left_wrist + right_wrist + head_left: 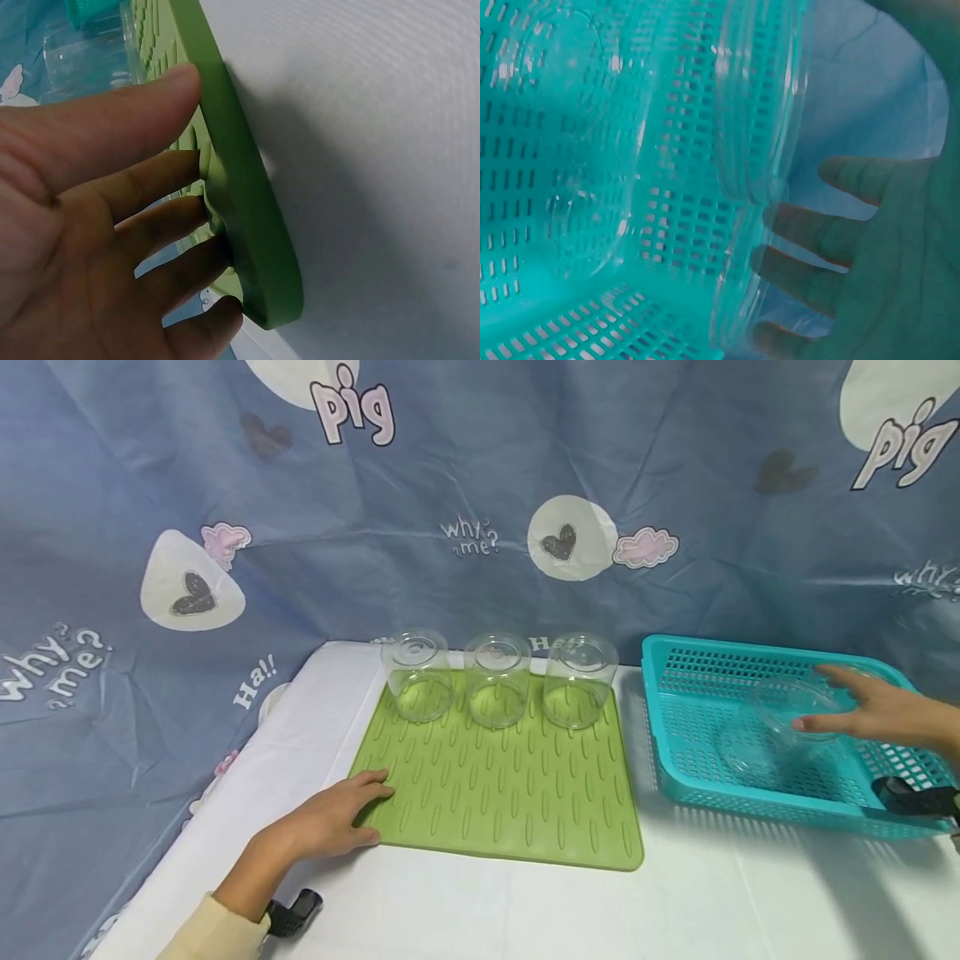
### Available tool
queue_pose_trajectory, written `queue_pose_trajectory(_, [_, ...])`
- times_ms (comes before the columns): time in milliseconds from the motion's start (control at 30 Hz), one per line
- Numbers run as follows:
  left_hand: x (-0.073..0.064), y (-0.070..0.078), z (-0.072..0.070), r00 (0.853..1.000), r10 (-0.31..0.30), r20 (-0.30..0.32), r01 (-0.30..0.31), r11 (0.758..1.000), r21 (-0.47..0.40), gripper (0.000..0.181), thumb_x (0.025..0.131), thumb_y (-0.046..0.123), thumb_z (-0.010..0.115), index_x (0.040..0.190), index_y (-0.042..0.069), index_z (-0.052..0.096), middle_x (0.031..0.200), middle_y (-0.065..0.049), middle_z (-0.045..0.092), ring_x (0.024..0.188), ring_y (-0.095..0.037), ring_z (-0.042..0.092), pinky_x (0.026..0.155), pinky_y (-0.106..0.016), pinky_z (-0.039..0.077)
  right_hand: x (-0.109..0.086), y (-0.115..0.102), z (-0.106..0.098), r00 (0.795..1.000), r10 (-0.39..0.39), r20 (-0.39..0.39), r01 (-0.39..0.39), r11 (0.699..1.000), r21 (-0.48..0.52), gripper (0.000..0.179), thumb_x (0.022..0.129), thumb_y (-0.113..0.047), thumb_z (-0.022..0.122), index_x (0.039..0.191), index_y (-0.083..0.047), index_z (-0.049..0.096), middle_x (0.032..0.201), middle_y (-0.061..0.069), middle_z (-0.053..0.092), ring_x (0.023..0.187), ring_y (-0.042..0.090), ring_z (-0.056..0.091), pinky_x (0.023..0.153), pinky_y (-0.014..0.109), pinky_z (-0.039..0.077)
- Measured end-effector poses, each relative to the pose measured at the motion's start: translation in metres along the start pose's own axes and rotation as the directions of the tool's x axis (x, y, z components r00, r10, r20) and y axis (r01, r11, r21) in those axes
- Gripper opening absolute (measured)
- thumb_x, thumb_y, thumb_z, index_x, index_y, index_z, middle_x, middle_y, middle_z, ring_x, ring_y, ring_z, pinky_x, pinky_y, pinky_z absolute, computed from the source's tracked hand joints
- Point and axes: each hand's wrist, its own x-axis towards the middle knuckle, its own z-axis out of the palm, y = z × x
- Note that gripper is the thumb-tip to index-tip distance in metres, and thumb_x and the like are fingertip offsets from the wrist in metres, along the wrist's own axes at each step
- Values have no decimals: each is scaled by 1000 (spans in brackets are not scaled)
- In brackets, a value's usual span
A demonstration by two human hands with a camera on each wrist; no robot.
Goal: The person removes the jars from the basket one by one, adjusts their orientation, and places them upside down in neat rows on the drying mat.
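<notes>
My left hand (330, 820) rests at the front left corner of a green ribbed mat (487, 802). In the left wrist view its fingertips touch the mat's top near the edge. Three clear plastic jars (498, 681) stand in a row, base up, along the back of the mat. My right hand (896, 712), fingers extended and thumb apart, is over a turquoise basket (765, 802). Clear jars (795, 702) lie in that basket. The right wrist view shows the fingertips close by the rims of two jars (761, 112); whether they touch cannot be told.
A white cloth (450, 910) covers the table. Behind it hangs a blue printed curtain (420, 577), close to the back of the mat and basket. The basket stands right of the mat, a narrow gap between them. A black wrist camera (911, 797) overhangs the basket's front rim.
</notes>
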Motion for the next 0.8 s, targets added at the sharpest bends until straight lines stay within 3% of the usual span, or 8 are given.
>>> queue_pose_trajectory(133, [2, 0, 0, 1000, 3, 5, -3, 1000, 7, 60, 84, 20, 78, 138, 4, 56, 155, -19, 40, 139, -46, 43, 110, -60, 42, 0, -6, 2, 1000, -14, 3, 14, 1000, -5, 116, 88, -53, 67, 152, 15, -3, 142, 53, 20, 120, 72, 30, 85, 79, 39])
queue_pose_trajectory(267, [0, -1, 0, 1000, -2, 2, 2, 1000, 9, 60, 85, 20, 77, 138, 4, 55, 156, -18, 40, 139, -46, 42, 111, -60, 41, 1, -12, 6, 999, -27, 18, 26, 1000, 17, 119, 87, -52, 69, 152, 13, -8, 147, 52, 10, 126, 72, 23, 90, 82, 34])
queue_pose_trajectory(367, [-1, -1, 0, 1000, 1, -2, -1, 1000, 14, 60, 85, 19, 76, 138, 4, 55, 156, -19, 40, 139, -46, 43, 111, -60, 41, 4, -15, 8, 999, -35, 8, 35, 999, -24, 123, 83, -52, 72, 152, 14, -5, 148, 51, 8, 129, 71, 18, 93, 83, 31])
queue_pose_trajectory(533, [-1, 0, -1, 1000, 16, -8, -15, 1000, 17, 60, 84, 19, 77, 137, 3, 56, 154, -20, 41, 138, -46, 44, 111, -60, 41, 9, -19, 6, 991, -104, -79, 94, 988, -124, 116, 77, -47, 80, 150, 15, 16, 147, 48, 21, 128, 68, 25, 95, 82, 29])
queue_pose_trajectory(633, [-2, 2, -1, 1000, 9, -6, -9, 1000, 17, 59, 84, 19, 77, 137, 3, 56, 155, -20, 41, 139, -46, 43, 111, -60, 41, 11, -22, 4, 987, -142, -71, 134, 985, -112, 112, 77, -44, 81, 151, 13, 20, 147, 46, 25, 128, 66, 28, 95, 80, 32])
queue_pose_trajectory(800, [-2, 2, -1, 1000, -1, 0, 1, 1000, 17, 59, 85, 17, 77, 137, 3, 56, 155, -20, 40, 139, -46, 43, 112, -60, 40, 12, -30, 1, 990, -141, -33, 138, 987, -81, 114, 77, -44, 82, 153, 10, 17, 147, 47, 24, 129, 65, 29, 93, 80, 36])
